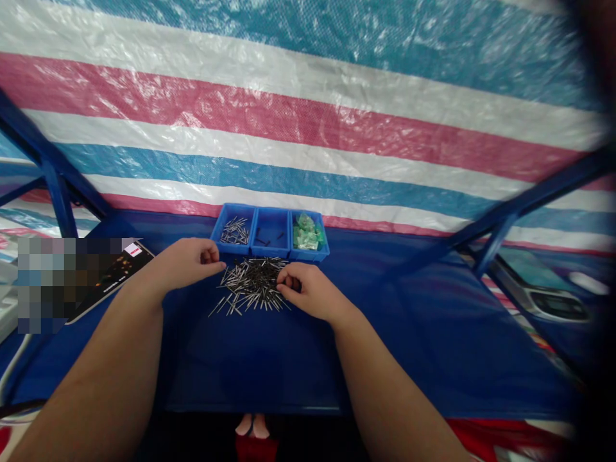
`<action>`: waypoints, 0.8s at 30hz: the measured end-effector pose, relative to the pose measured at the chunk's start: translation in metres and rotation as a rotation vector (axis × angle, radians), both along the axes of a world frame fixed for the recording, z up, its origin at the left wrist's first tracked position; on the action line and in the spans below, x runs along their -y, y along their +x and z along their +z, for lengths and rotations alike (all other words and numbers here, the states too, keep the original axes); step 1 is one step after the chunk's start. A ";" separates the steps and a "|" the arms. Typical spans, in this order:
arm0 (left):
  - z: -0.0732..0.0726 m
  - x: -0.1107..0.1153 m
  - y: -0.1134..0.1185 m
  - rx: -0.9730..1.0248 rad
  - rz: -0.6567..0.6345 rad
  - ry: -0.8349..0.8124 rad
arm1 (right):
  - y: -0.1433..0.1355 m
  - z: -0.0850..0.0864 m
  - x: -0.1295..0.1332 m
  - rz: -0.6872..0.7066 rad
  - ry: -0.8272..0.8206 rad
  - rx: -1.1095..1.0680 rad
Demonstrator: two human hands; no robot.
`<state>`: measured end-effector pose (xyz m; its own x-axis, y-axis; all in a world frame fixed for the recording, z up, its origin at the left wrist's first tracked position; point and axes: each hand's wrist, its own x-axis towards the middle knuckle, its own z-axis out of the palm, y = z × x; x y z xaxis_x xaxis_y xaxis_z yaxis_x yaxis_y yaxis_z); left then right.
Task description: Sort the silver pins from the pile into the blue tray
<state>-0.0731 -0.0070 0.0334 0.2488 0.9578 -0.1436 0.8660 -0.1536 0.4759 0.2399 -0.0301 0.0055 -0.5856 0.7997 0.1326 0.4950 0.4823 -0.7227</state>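
A loose pile of thin metal rods (248,282), some silvery and some dark, lies on the blue table. At its left edge is my left hand (190,264), fingers curled in and thumb tip close to the rods; whatever it may hold is too small to tell. My right hand (310,289) is closed in a pinch at the right edge of the pile, and its fingertips hide what is between them. Just behind the pile, a blue tray (255,232) has three compartments: silvery rods (235,232) on the left, a few dark pieces (264,242) in the middle, green-tinted plastic bags (308,232) on the right.
A dark flat box or board (113,279), partly blurred out, lies to the left. On the right, a device like a scale (553,301) sits beyond the blue frame strut (498,240). Striped plastic sheeting (308,122) hangs behind the blue table (250,372).
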 end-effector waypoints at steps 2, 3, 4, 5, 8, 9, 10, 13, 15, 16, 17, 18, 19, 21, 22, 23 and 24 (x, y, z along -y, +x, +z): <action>0.000 0.004 0.001 -0.025 -0.077 -0.172 | 0.000 0.000 0.000 0.005 0.004 0.008; -0.001 0.005 0.003 -0.035 -0.100 -0.221 | 0.000 0.000 0.000 0.007 0.004 0.011; -0.003 0.005 0.005 -0.045 -0.114 -0.243 | 0.000 0.000 0.000 0.009 0.004 0.013; -0.005 0.004 0.007 -0.058 -0.120 -0.244 | 0.000 -0.001 -0.001 0.010 0.003 0.014; -0.011 0.002 0.013 -0.119 -0.119 -0.224 | 0.000 -0.002 -0.002 0.011 0.005 0.013; -0.012 0.001 0.014 -0.142 -0.119 -0.223 | 0.000 -0.003 -0.002 0.012 0.004 0.013; -0.012 0.001 0.015 -0.161 -0.124 -0.220 | 0.000 -0.003 -0.002 0.013 0.002 0.014; -0.010 0.001 0.015 -0.174 -0.155 -0.197 | 0.000 -0.002 -0.001 0.014 -0.003 0.020; -0.007 0.001 0.011 -0.144 -0.162 -0.167 | 0.000 -0.001 -0.001 0.009 0.001 0.024; -0.005 0.001 0.009 -0.121 -0.158 -0.141 | 0.000 -0.001 -0.001 0.006 0.004 0.026; -0.004 0.000 0.006 -0.094 -0.149 -0.109 | 0.000 -0.001 -0.001 0.004 0.007 0.027; -0.002 0.000 0.003 -0.066 -0.138 -0.073 | 0.001 -0.001 -0.001 0.002 0.010 0.027; 0.000 -0.001 0.001 -0.038 -0.124 -0.039 | 0.001 -0.001 -0.001 0.001 0.011 0.028; 0.002 -0.002 -0.003 0.025 -0.082 0.029 | 0.001 -0.002 -0.001 0.004 0.013 0.029; 0.003 -0.002 -0.003 0.059 -0.057 0.071 | 0.001 -0.002 -0.001 0.005 0.014 0.029; 0.003 -0.002 -0.003 0.090 -0.027 0.123 | 0.001 -0.002 -0.001 0.005 0.014 0.029; 0.003 -0.003 -0.002 0.118 0.008 0.186 | 0.001 -0.002 -0.001 0.004 0.013 0.029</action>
